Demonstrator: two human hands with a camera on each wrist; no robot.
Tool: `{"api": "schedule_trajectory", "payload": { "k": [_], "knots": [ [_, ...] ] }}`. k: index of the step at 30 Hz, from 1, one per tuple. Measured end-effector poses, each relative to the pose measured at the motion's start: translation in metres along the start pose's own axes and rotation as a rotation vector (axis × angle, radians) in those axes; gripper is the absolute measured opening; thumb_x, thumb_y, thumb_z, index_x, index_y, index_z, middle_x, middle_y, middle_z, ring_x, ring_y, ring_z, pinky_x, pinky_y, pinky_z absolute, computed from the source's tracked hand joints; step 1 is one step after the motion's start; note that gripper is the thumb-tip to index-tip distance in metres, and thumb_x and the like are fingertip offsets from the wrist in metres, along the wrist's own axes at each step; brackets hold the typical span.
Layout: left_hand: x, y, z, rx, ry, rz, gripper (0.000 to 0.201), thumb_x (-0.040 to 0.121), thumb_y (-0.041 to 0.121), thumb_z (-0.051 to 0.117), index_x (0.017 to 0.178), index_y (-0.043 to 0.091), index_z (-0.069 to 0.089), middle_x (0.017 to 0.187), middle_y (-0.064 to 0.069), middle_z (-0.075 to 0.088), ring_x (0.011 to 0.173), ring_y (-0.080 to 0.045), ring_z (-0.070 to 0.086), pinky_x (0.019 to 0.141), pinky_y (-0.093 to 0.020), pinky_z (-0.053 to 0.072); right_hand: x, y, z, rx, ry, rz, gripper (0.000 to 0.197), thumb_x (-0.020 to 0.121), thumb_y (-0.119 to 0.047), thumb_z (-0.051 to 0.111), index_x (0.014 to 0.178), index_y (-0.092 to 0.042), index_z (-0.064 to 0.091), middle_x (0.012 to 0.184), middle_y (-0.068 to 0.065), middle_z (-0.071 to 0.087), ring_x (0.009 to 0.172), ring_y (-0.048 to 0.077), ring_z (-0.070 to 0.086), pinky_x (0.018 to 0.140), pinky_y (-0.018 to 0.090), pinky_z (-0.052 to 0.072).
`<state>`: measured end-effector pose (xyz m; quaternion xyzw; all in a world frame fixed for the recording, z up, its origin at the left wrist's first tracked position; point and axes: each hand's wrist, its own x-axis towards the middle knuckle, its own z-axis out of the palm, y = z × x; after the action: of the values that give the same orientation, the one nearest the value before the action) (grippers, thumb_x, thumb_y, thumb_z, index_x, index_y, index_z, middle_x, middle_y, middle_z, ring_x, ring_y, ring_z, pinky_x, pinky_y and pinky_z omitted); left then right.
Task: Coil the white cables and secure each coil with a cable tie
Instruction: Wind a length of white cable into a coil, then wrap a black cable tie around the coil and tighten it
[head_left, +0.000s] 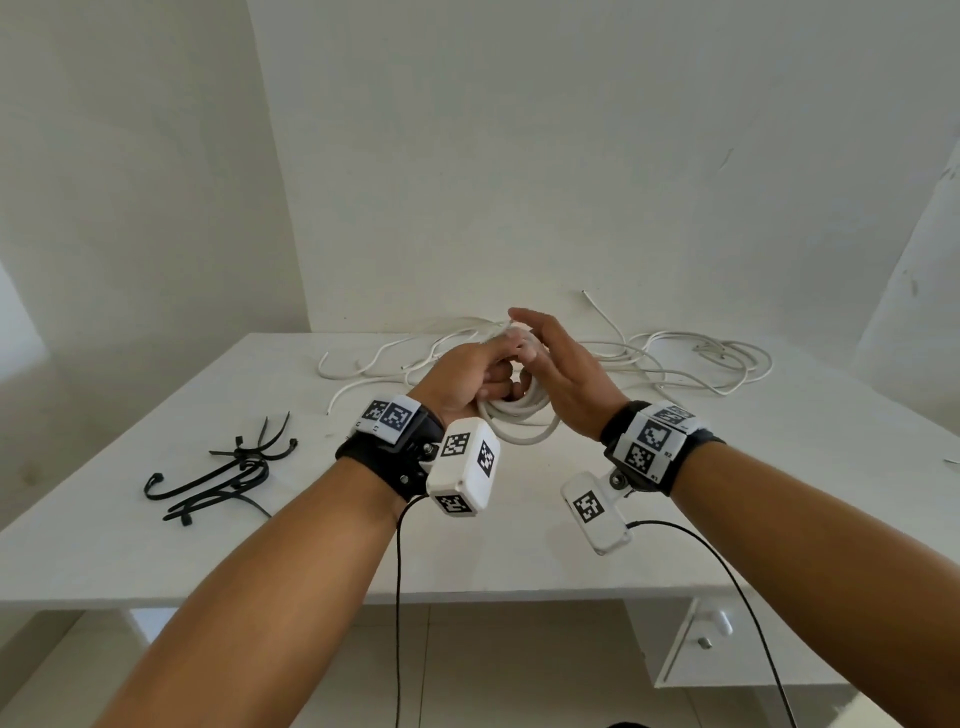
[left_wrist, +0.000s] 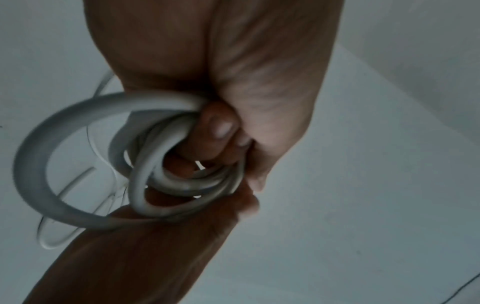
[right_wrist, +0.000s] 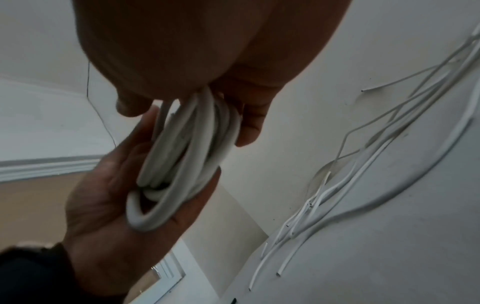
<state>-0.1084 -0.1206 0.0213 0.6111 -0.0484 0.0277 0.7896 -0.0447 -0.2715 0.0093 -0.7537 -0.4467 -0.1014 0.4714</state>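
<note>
Above the desk (head_left: 156, 545), we hold the coil (head_left: 519, 423) bunched in our left hand (head_left: 462, 382), fingers curled through its loops. Right hand (head_left: 561, 374) flat against it, fingers straight. Cable looks light, springy; pinch where turns cross. Ties (head_left: 228, 470) lie left, loose cables (head_left: 675, 364) behind.
</note>
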Motion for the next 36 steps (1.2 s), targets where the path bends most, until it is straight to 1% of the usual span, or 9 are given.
{"api": "schedule_trajectory", "payload": {
  "k": [2,5,8,10,13,18,25,29,36],
  "knots": [
    [-0.002,0.005,0.003,0.044,-0.014,-0.053,0.041,0.099,0.044,0.05,0.075,0.013,0.058,0.044,0.008,0.027,0.034,-0.005,0.026,0.061,-0.022,0.041,-0.002,0.001,0.0,-0.039,-0.001,-0.047,0.045,0.103,-0.034,0.046,0.147,-0.031,0.036,0.089,-0.008,0.066,0.082,0.001,0.062,0.075,0.012,0.046],
    [-0.003,0.008,0.006,0.012,-0.038,-0.177,0.051,0.093,0.061,0.045,0.072,0.015,0.05,0.042,0.007,0.025,0.032,-0.006,0.025,0.052,-0.022,0.046,-0.002,0.004,0.003,-0.103,0.06,-0.039,0.033,0.102,-0.033,0.048,0.134,-0.029,0.052,0.078,-0.011,0.065,0.072,0.002,0.062,0.067,0.02,0.045],
    [0.0,0.009,0.004,0.026,-0.021,-0.273,0.05,0.1,0.054,0.037,0.067,0.018,0.046,0.039,0.006,0.026,0.03,-0.008,0.025,0.044,-0.02,0.027,-0.002,0.006,0.004,-0.143,0.086,-0.02,0.019,0.101,-0.03,0.051,0.115,-0.02,0.061,0.073,-0.014,0.061,0.066,0.0,0.058,0.065,0.021,0.041],
    [0.001,0.011,0.002,0.069,-0.024,-0.327,0.051,0.1,0.053,0.037,0.063,0.019,0.047,0.041,0.007,0.027,0.031,-0.007,0.026,0.052,-0.022,0.013,-0.004,0.004,0.004,-0.147,0.084,-0.015,0.02,0.101,-0.029,0.051,0.116,-0.019,0.06,0.073,-0.014,0.062,0.066,-0.001,0.058,0.064,0.016,0.041],
    [0.002,0.01,-0.003,0.061,-0.028,-0.377,0.05,0.098,0.057,0.04,0.066,0.02,0.051,0.042,0.008,0.028,0.03,-0.006,0.025,0.063,-0.025,0.014,-0.006,0.002,0.004,-0.132,0.085,0.005,0.019,0.101,-0.028,0.051,0.114,-0.02,0.063,0.069,-0.016,0.062,0.063,-0.001,0.058,0.06,0.01,0.039],
    [0.0,0.009,0.0,-0.129,0.005,-0.268,0.045,0.102,0.045,0.041,0.071,0.015,0.051,0.04,0.007,0.027,0.029,-0.006,0.024,0.055,-0.026,0.049,0.001,-0.007,0.009,-0.005,0.228,0.03,0.013,0.098,-0.024,0.059,0.095,-0.017,0.071,0.067,-0.008,0.066,0.057,0.002,0.062,0.059,0.015,0.045],
    [0.003,0.023,-0.005,-0.076,0.009,-0.246,0.035,0.103,0.039,0.042,0.078,0.015,0.048,0.041,0.006,0.029,0.027,-0.006,0.024,0.043,-0.021,0.039,0.005,-0.012,0.021,0.16,0.262,0.098,0.019,0.099,-0.022,0.058,0.111,-0.022,0.072,0.087,-0.007,0.073,0.057,0.013,0.062,0.06,0.024,0.048],
    [0.002,0.029,-0.015,-0.079,0.079,-0.293,0.033,0.099,0.042,0.049,0.078,0.018,0.045,0.042,0.007,0.029,0.029,-0.005,0.024,0.042,-0.019,0.032,0.01,-0.017,0.032,0.264,0.314,0.13,0.024,0.096,-0.025,0.063,0.119,-0.028,0.071,0.095,-0.01,0.075,0.064,-0.005,0.059,0.071,0.015,0.045],
    [-0.017,0.03,-0.03,-0.429,0.082,-0.071,0.033,0.1,0.04,0.047,0.085,0.011,0.055,0.045,0.006,0.04,0.034,-0.007,0.038,0.049,-0.022,0.044,0.041,-0.038,0.047,0.252,0.361,0.114,0.009,0.092,-0.024,0.069,0.094,-0.024,0.078,0.085,-0.009,0.077,0.073,0.004,0.069,0.075,0.028,0.055]
  ]
}}
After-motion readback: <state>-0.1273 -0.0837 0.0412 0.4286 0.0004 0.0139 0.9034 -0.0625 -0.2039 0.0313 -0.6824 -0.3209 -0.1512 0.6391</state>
